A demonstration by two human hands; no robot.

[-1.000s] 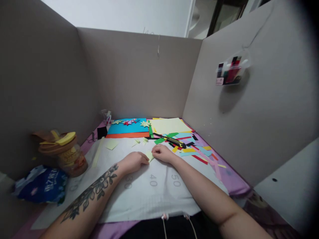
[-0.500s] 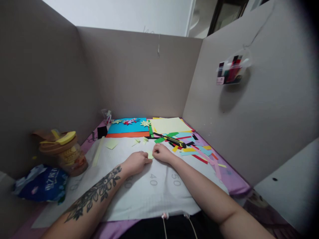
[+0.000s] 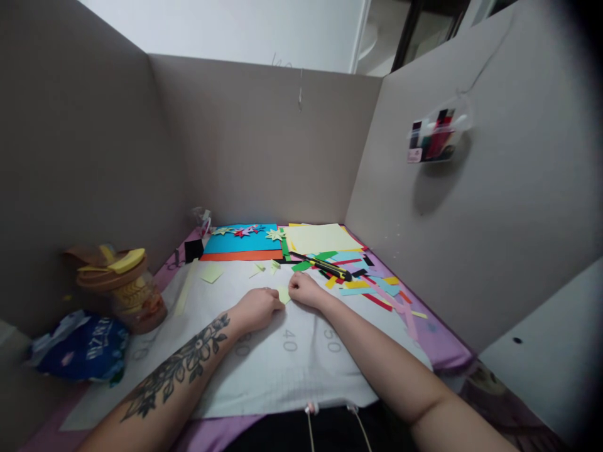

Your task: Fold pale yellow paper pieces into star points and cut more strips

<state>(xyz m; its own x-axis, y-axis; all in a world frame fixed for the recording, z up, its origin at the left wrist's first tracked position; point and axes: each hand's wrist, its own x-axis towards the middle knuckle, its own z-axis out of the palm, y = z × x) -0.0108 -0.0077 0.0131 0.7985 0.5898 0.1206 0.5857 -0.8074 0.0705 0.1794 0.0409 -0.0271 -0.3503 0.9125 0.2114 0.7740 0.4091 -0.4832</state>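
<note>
Between my hands lies a small pale yellow-green paper piece (image 3: 283, 295) on the white sheet (image 3: 264, 376). My left hand (image 3: 259, 307) has its fingers closed at the paper's left edge. My right hand (image 3: 304, 290) is curled closed at the paper's right edge, its fingertips partly hidden. Just beyond are two small folded pale green paper pieces; the nearer to my right hand is a folded piece (image 3: 275, 268), the other a folded piece (image 3: 257, 270). A flat pale green square (image 3: 211, 273) lies further left. Past my right hand rests a yellow-and-black utility knife (image 3: 330, 269).
Coloured paper strips (image 3: 377, 292) are scattered at the right. Paper stars (image 3: 242, 232) lie on a blue sheet (image 3: 226, 243) at the back, beside pale yellow sheets (image 3: 323, 238). A lidded cup (image 3: 136, 301) and a blue packet (image 3: 82, 348) stand left. Grey panels (image 3: 264, 144) enclose the table.
My left fingertips have shifted slightly left, and a little more of the paper between my hands shows. My right hand stays nearly where it was.
</note>
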